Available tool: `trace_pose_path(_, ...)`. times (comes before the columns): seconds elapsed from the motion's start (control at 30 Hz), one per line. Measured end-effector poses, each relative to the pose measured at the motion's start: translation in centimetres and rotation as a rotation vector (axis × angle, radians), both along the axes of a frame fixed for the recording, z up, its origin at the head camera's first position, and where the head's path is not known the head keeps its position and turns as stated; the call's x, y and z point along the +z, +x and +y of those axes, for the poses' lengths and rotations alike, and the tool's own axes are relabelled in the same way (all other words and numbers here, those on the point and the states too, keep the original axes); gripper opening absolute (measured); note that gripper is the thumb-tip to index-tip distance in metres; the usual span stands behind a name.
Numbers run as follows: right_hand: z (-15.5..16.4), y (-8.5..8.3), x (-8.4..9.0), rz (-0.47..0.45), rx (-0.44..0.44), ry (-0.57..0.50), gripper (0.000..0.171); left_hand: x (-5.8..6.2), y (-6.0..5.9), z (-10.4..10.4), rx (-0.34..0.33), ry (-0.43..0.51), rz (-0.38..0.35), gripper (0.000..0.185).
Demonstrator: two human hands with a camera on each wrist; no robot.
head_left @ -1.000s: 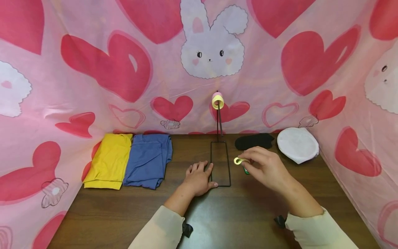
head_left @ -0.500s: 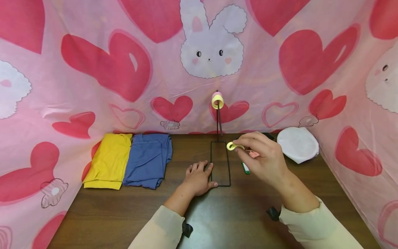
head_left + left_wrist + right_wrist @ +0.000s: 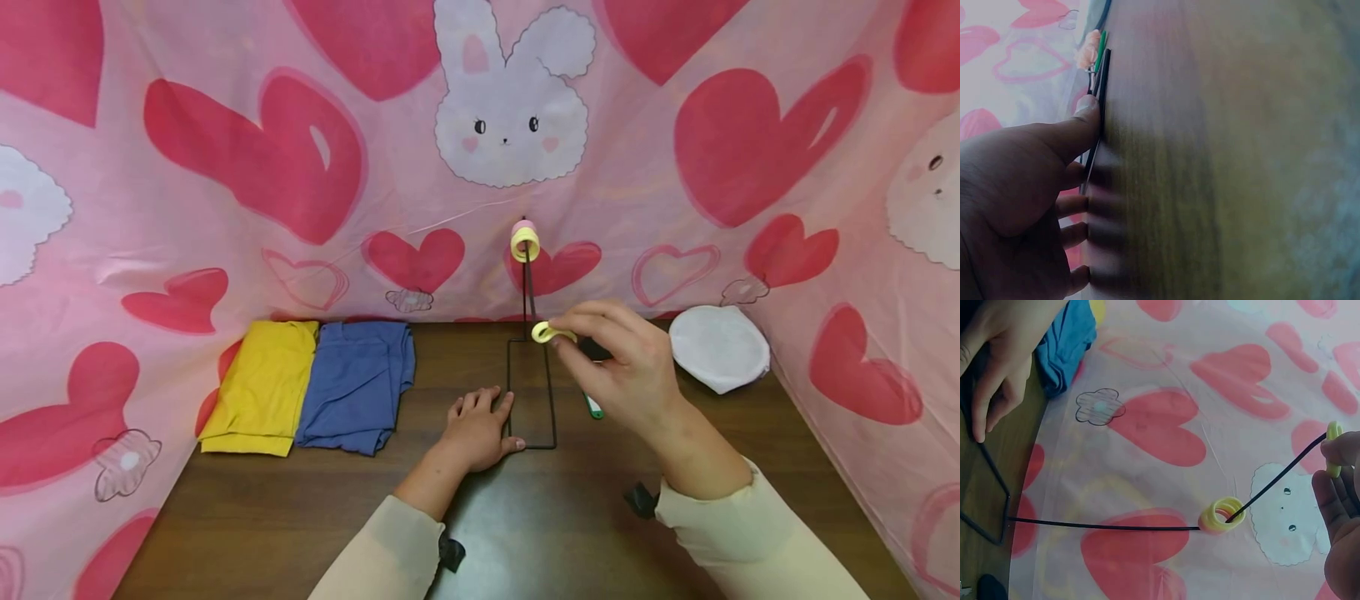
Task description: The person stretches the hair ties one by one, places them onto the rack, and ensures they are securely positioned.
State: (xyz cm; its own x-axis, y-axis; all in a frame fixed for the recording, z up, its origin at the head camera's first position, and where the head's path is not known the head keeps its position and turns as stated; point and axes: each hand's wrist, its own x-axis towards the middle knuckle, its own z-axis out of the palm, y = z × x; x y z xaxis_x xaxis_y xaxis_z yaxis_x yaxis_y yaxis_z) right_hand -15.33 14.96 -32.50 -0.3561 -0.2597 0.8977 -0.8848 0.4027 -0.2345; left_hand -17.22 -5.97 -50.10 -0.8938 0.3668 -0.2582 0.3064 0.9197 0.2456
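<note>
My right hand (image 3: 618, 354) pinches a small yellow hair tie (image 3: 553, 333) between thumb and fingers. In the right wrist view the squeezed hair tie (image 3: 1334, 450) is at the free tip of the black wire stand's arm (image 3: 1279, 476); whether the wire passes through it I cannot tell. Further along that arm hang yellow and pink hair ties (image 3: 525, 242). My left hand (image 3: 477, 433) rests on the left side and front corner of the stand's rectangular wire base (image 3: 553, 400), its fingers spread out.
Folded yellow cloth (image 3: 262, 387) and folded blue cloth (image 3: 356, 387) lie at the back left. A white round pouch (image 3: 720, 348) is at the back right. Partly behind my right hand are a green-and-white handle (image 3: 593, 407) and a black flat item (image 3: 594, 350). Patterned fabric surrounds the table.
My right hand has moved left and away from me with the yellow hair tie, toward the stand's arm tip. The left hand has stayed on the base.
</note>
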Motion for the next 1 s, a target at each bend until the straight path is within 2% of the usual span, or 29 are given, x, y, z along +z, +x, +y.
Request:
trace_pose_path(0.2, -0.2, -0.5, 0.2, -0.026, -0.003, 0.015, 0.022, 0.2, 0.0, 0.0, 0.002, 0.011, -0.008, 0.085)
trace_pose_path(0.5, -0.4, -1.6, -0.1, -0.052, -0.066, 0.030, 0.020, 0.3, 0.1, 0.0, 0.002, 0.012, -0.003, 0.084)
trace_pose_path(0.73, -0.7, -3.3, -0.6, -0.087, -0.046, 0.010, 0.023, 0.3, 0.0, 0.0, 0.004, 0.010, -0.010, 0.084)
trace_pose_path(1.0, -0.8, -5.4, -1.4, -0.135, -0.068, 0.004, 0.022, 0.4, 0.0, -0.1, -0.002, 0.016, -0.001, 0.084)
